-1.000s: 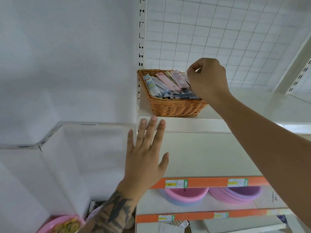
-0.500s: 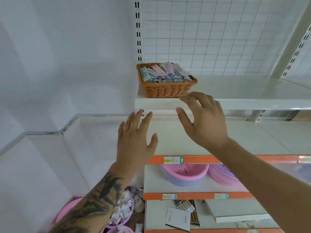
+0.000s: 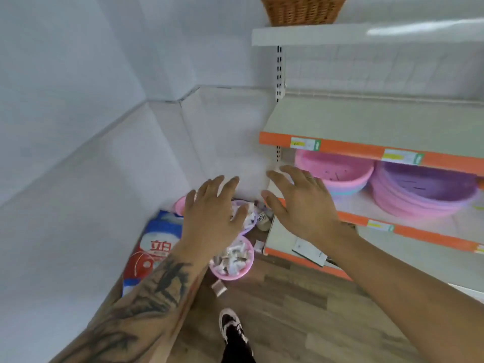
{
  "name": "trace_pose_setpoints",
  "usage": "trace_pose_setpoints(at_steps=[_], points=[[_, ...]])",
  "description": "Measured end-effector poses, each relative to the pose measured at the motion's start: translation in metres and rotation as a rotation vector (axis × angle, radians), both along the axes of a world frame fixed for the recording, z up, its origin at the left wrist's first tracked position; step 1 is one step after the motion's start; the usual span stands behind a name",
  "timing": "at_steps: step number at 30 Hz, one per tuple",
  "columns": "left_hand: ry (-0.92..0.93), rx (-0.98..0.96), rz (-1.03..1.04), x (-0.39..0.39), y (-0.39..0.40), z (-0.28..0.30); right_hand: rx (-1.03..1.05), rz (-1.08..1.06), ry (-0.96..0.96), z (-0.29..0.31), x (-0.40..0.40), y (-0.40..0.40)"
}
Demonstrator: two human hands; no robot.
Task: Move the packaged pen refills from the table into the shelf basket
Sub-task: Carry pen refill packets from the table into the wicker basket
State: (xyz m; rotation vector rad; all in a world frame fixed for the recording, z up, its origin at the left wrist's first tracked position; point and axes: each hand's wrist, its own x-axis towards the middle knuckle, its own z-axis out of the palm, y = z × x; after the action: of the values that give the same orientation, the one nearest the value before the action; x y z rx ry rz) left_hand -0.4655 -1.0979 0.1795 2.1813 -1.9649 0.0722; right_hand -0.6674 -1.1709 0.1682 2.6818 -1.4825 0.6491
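Wicker basket [image 3: 303,9] stands on the white top shelf [image 3: 366,34] at the upper edge of view; only its woven lower wall shows, contents hidden, so the pen refills cannot be seen. Below, orange-edged shelves [image 3: 340,148] carry stacked pink bowls [image 3: 334,174] and purple bowls [image 3: 424,189]. On the wooden floor by the wall: a blue-and-red bag [image 3: 154,247] and a small pink basket [image 3: 233,260] of white items, partly covered by the left forearm. Left hand [image 3: 212,218] and right hand [image 3: 301,203] are held side by side, palms down, fingers spread and relaxed, gripping nothing. A ring shows on the right hand
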Motion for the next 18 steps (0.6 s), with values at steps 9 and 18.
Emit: trace_pose_setpoints(at_steps=[9, 18], points=[[-0.040, 0.051, 0.255, 0.032, 0.151, -0.032, 0.178, 0.258, 0.003, -0.032, 0.067, 0.113], [0.093, 0.118, 0.620, 0.098, 0.335, -0.031, 0.243, 0.522, 0.138, -0.038, 0.177, 0.252]])
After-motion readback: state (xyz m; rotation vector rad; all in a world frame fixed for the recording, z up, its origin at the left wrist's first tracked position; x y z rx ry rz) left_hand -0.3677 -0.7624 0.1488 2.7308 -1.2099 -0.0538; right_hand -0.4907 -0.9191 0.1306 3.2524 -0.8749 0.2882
